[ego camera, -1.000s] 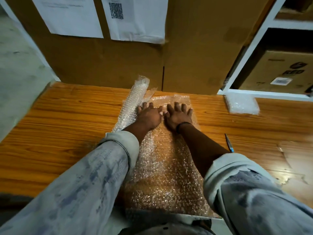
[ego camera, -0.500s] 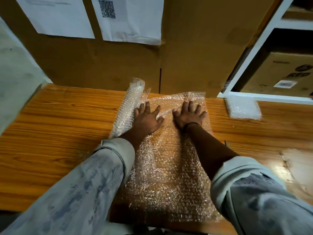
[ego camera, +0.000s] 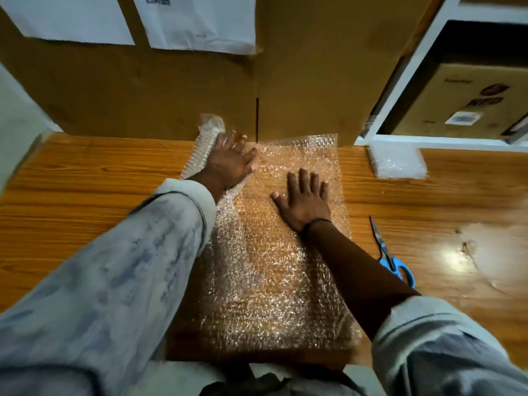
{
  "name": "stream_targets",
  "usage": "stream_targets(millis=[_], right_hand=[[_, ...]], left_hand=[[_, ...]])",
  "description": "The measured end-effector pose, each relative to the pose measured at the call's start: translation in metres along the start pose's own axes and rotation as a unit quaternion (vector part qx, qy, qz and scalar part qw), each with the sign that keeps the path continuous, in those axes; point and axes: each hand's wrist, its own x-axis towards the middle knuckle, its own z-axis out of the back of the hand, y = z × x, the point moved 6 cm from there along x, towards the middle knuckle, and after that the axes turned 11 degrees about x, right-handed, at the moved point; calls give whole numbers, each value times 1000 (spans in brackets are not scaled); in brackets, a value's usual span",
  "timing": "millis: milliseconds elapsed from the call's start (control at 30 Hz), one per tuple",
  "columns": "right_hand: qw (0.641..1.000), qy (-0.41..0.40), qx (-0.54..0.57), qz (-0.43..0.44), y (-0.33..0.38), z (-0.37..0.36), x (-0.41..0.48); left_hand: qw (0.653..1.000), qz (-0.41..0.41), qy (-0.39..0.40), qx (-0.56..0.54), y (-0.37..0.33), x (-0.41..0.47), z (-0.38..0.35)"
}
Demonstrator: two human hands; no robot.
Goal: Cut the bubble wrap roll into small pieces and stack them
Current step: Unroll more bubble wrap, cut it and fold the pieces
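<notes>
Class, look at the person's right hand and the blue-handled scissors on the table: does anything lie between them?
Nothing visible does. The right hand rests flat on the clear bubble wrap sheet; the blue-handled scissors lie just right of that sheet on bare wooden table, partly hidden by the right forearm.

Pale mottled sleeves [ego camera: 137, 270] — black wristband [ego camera: 315, 223]

Scissors [ego camera: 386, 254]: handles partly hidden behind the right forearm. Bubble wrap roll [ego camera: 203, 144]: lower part covered by the left hand [ego camera: 228, 162].
</notes>
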Motion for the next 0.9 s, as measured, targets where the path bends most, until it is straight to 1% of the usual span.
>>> stream_targets(millis=[33, 100, 200, 267, 367, 433, 467, 533, 600, 667, 767, 900], right_hand=[[1000, 3, 2, 7, 0, 1, -2], [1000, 2, 15, 24, 0, 7, -7], [999, -22, 8, 33, 5, 18, -18], [999, -40, 2, 21, 11, 22, -33], [1000, -18, -3, 14, 17, 6, -61], [1000, -12, 14, 23, 19, -2, -77], [998, -28, 45, 33, 19, 1, -82], [985, -101, 133, 37, 19, 21, -92], [965, -183, 187, 5, 6, 45, -107], [963, -212, 162, -37, -16, 54, -125], [968, -201, 127, -81, -54, 46, -154], [978, -180, 73, -76, -79, 36, -188]], left_hand=[[1000, 19, -19, -3, -3, -4, 5], [996, 58, -47, -52, -14, -16, 12], [988, 62, -53, -129, -43, -42, 12], [986, 62, -48, -145, -61, -61, 8], [978, 99, -21, -180, -80, -88, 1], [976, 101, -1, -193, -93, -105, 0], [976, 99, 1, -193, -98, -113, 1], [975, 98, -4, -200, -106, -130, 6], [970, 94, -16, -222, -111, -147, 9], [968, 81, -31, -234, -118, -163, 11], [968, 56, -49, -240, -131, -186, 12], [964, 55, -61, -251, -143, -207, 22]])
